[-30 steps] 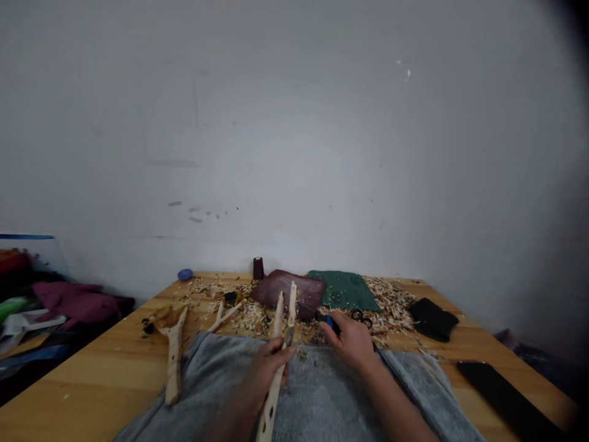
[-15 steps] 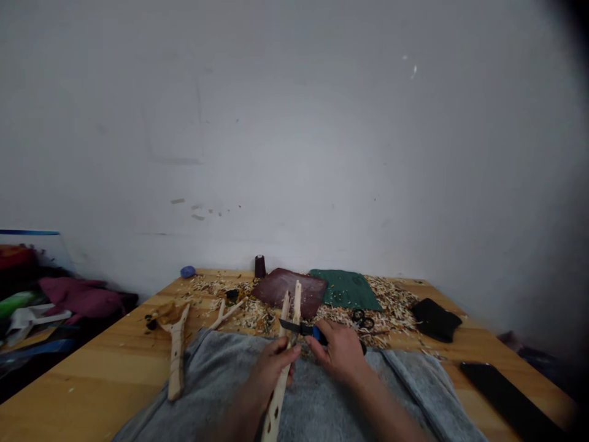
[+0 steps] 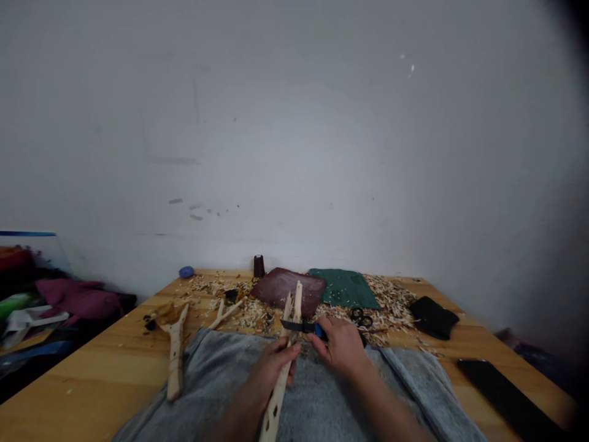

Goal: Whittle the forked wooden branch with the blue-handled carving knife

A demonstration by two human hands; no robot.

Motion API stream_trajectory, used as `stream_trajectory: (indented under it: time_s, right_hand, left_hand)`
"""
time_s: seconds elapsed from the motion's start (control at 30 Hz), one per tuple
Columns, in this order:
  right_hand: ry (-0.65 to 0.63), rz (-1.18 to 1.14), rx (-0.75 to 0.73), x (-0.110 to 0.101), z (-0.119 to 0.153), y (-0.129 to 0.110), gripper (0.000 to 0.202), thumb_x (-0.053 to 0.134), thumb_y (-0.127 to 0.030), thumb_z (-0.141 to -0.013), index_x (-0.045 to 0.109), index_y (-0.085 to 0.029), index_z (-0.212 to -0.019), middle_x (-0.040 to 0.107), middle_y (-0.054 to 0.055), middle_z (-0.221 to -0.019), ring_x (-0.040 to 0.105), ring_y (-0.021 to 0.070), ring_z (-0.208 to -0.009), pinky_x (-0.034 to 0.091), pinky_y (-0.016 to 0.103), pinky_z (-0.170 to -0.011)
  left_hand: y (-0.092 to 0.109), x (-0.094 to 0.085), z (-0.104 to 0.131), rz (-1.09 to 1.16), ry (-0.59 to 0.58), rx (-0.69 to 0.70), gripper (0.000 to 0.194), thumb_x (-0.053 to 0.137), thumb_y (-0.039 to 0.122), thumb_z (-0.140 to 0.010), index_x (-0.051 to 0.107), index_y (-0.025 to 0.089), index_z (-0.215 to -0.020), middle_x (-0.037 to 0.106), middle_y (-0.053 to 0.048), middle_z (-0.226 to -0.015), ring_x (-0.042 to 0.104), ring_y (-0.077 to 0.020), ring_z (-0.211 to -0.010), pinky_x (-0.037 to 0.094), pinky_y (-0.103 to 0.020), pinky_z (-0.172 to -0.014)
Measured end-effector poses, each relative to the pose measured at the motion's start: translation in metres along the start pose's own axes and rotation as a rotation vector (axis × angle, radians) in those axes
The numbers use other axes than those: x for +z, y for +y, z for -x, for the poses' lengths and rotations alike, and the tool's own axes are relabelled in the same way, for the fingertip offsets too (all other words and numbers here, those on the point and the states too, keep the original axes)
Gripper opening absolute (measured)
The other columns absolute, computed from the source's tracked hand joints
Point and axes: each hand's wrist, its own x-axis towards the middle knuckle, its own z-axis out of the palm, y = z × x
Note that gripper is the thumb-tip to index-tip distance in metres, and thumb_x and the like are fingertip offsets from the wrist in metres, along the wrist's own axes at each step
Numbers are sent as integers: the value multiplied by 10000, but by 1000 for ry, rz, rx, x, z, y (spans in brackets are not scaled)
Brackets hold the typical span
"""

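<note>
My left hand [image 3: 275,363] is closed around a pale, peeled forked branch [image 3: 278,393], below where its two prongs part. Dark holes mark its lower stem, and the prongs point away from me. My right hand [image 3: 339,345] grips the blue and black handle of a knife [image 3: 298,326]. The dark blade lies across the prongs, just beyond my left fingers; whether it bites into the wood I cannot tell. Beneath both hands spreads a grey cloth [image 3: 322,393] over the table's near edge.
A forked wooden slingshot frame [image 3: 175,359] lies left, near a smaller forked stick [image 3: 225,314]. Wood shavings [image 3: 393,301] surround maroon [image 3: 280,287] and green sheets [image 3: 345,288]. Scissors [image 3: 361,317], a black piece [image 3: 434,317] and a phone [image 3: 506,393] sit right. A thread spool [image 3: 259,266] stands behind.
The knife blade has tilted slightly and sits a touch further right on the prongs. Both hands keep their grips. The whole view has shifted a little.
</note>
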Motion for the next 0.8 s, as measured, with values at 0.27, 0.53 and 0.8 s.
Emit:
stream_trajectory:
  time_s: [0.27, 0.53, 0.8]
  right_hand:
    - [84, 54, -65, -4, 0, 8, 399, 394, -536, -901, 575, -184, -849, 604, 61, -796, 537, 185, -755, 299, 269, -670]
    - [100, 200, 355, -8, -2, 53, 421, 352, -530, -916, 598, -195, -850, 638, 69, -744, 575, 186, -659, 280, 268, -570]
    - [108, 76, 376, -16, 0, 59, 465, 297, -571, -918, 606, -225, -875, 679, 38, -778, 609, 174, -674, 261, 259, -548]
  left_hand:
    - [4, 4, 0, 53, -95, -58, 453, 763, 545, -547, 500, 188, -644, 508, 58, -447, 397, -61, -371, 262, -196, -376]
    - [13, -1, 7, 122, -163, -29, 428, 769, 513, -560, 506, 181, -624, 500, 56, -480, 377, -50, -391, 262, -177, -363]
    - [9, 2, 6, 76, -114, -28, 446, 766, 535, -547, 503, 182, -624, 512, 47, -474, 390, -52, -393, 285, -173, -370]
